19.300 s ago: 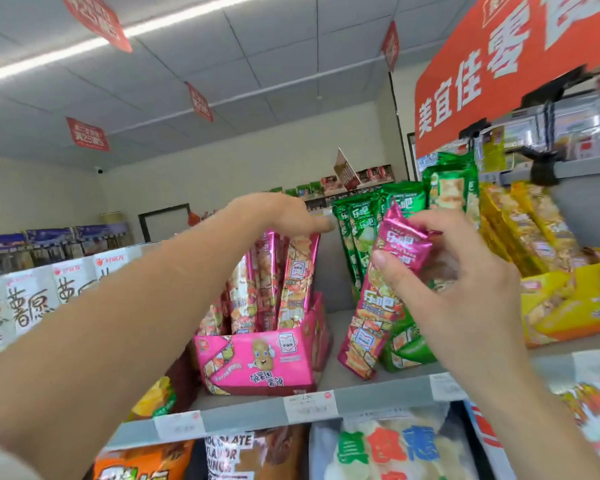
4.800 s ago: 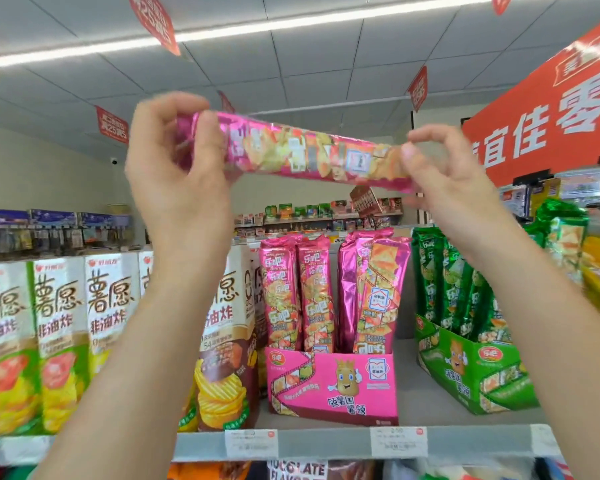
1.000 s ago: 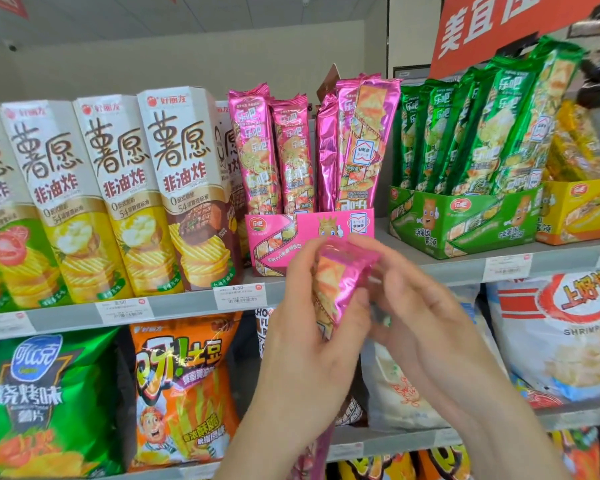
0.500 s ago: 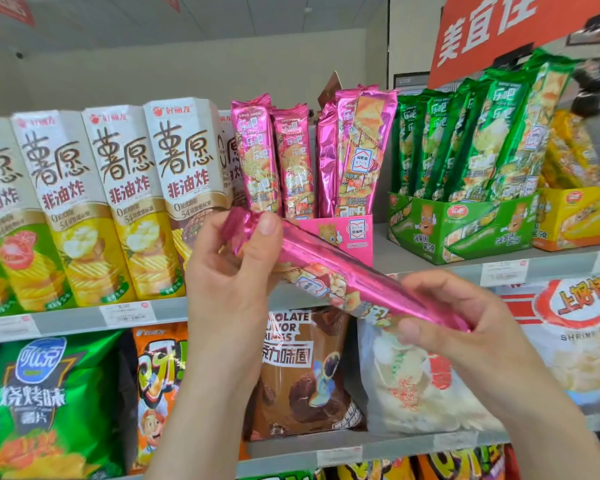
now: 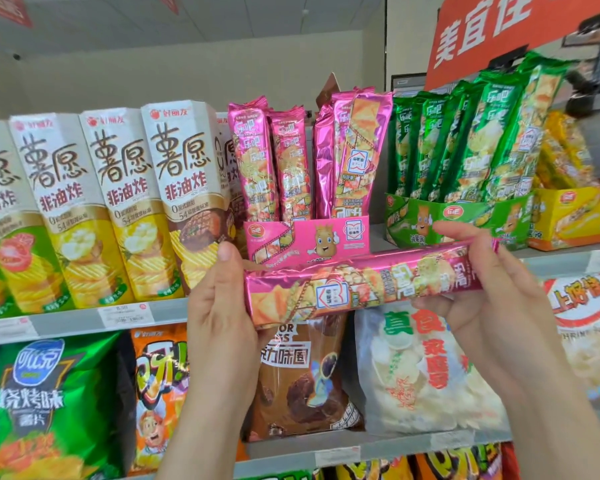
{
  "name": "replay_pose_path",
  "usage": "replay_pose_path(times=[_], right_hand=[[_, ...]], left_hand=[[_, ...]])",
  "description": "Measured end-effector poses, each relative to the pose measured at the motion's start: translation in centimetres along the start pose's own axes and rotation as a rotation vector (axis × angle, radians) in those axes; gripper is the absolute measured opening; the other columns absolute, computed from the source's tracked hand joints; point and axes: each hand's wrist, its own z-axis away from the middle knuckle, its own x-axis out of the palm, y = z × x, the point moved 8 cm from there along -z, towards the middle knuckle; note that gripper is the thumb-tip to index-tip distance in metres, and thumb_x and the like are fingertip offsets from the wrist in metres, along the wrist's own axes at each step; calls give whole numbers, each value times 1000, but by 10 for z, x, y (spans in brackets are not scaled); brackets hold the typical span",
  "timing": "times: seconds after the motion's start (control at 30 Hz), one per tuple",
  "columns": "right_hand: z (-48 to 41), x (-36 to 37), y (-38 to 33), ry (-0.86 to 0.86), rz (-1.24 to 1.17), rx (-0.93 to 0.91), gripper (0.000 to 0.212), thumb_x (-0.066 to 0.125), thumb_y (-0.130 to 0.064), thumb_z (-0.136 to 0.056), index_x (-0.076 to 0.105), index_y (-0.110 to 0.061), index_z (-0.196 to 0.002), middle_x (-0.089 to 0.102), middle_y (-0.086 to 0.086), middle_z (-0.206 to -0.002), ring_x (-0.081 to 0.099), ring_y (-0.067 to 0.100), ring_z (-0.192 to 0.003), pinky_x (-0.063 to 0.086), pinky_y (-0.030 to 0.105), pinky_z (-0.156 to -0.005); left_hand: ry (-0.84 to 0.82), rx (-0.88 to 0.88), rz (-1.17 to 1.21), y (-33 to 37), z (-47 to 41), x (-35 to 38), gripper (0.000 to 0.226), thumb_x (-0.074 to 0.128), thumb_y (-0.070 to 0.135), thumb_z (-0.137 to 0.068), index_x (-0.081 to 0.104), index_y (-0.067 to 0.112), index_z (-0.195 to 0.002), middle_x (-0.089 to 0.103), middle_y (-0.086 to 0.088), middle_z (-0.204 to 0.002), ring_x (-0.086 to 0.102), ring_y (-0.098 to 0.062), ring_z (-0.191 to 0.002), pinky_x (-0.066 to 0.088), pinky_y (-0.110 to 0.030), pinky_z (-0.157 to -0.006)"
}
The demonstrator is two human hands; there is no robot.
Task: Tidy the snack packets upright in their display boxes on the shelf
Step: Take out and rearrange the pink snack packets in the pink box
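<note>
While your left hand (image 5: 219, 306) curls round one end of the long pink foil snack packet (image 5: 361, 282) and your right hand (image 5: 482, 289) pinches the other, you hold it nearly level just before the pink cardboard display box (image 5: 305, 237), where other pink packets (image 5: 281, 164) stand upright on the grey shelf (image 5: 66, 320).

Tall chip cartons (image 5: 118, 202) (upright), snack bags (image 5: 413, 375) below
</note>
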Motion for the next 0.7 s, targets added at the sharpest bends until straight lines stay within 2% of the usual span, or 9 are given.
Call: replay_pose_path(times=[0.1,0.2,0.3,0.37,0.43,0.5,0.57,0.63,0.7], right_hand=[[-3,2,1,2,-8,2,33,48,-37,-91,68,-16,-107,69,5,-83,68,18,-68,59,29,-57],[-6,1,-5,34,-1,-51,17,55,-34,-87,61,-20,-95,66,-2,-77,67,12,-67,58,28,-57],[-8,-3,-16,112,-3,-152,13,66,-35,-79,58,-26,-86,63,-4,-72,63,9,-60,57,27,-59],[-11,-5,-25,165,0,-224,15,69,-37,-76,59,-30,-84,60,-5,-71,58,8,-57,56,27,-59],[-15,-1,-33,156,-15,-289,12,66,-32,-82,57,-29,-88,60,-9,-70,56,5,-56,55,24,-59],[-21,14,-41,44,-8,-315,9,65,-33,-85,59,-33,-92,62,-12,-75,57,3,-59,54,22,-62],[-28,35,-54,-104,100,-320,21,72,-38,-81,59,-39,-98,64,-11,-85,63,6,-68,55,23,-66],[-36,55,-68,-199,231,-345,32,77,-34,-79,56,-43,-101,66,-13,-90,67,7,-73,56,22,-67],[-45,73,-84,-245,333,-397,35,77,-24,-79,56,-44,-100,67,-12,-93,67,9,-73,55,22,-66]], left_hand=[[-4,-2,87,-1,-2,-2,44,59,66,-78,52,25,-63,45,5,-48,44,-4,-40,36,-14,-37],[-17,46,28,1,-3,-4,45,58,68,-80,59,27,-62,53,4,-51,47,-6,-42,35,-15,-36],[-160,83,12,4,0,1,35,63,62,-82,61,27,-78,69,-2,-78,62,-12,-59,47,-21,-43],[-296,74,-7,4,3,6,45,70,64,-75,62,26,-98,71,-2,-100,68,-17,-75,55,-26,-54],[-374,97,-175,7,7,8,46,76,58,-72,65,33,-109,70,3,-111,70,-16,-90,57,-25,-67],[-401,163,-382,12,8,11,36,76,49,-77,66,43,-112,69,15,-112,67,-6,-100,54,-18,-77],[-395,187,-546,14,7,12,40,70,50,-79,59,58,-116,64,32,-114,62,7,-106,50,-11,-83],[-373,242,-737,19,5,14,50,63,59,-70,47,71,-116,57,49,-106,56,21,-100,47,-6,-84],[-387,328,-926,27,6,22,53,56,71,-66,41,74,-116,61,46,-92,57,22,-88,48,-6,-78]])
